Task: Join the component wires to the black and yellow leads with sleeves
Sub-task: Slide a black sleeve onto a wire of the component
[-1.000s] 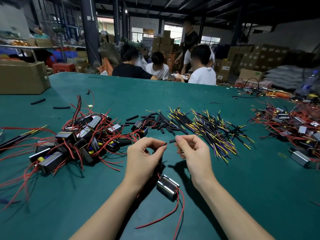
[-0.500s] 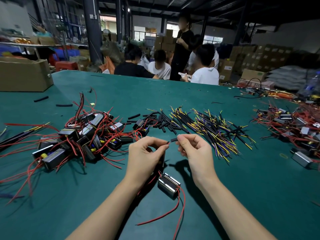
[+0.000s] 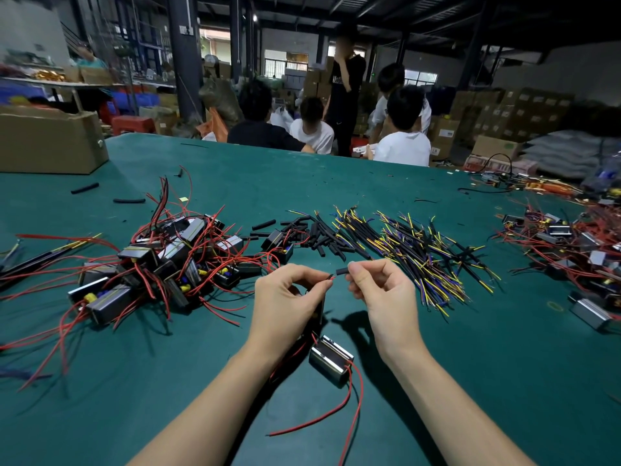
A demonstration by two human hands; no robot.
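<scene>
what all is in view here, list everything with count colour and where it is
table: one, green, fills the foreground
component pile: many, black and metal with red wires, left
loose sleeves: many, black, centre
leads: many, black and yellow, centre right
second component pile: many, red-wired, far right
single component: one, metal, between the forearms
cardboard box: one, brown, far left
people: several, beyond the table's far edge
left hand: pinches a red wire end
right hand: pinches a black sleeve
</scene>
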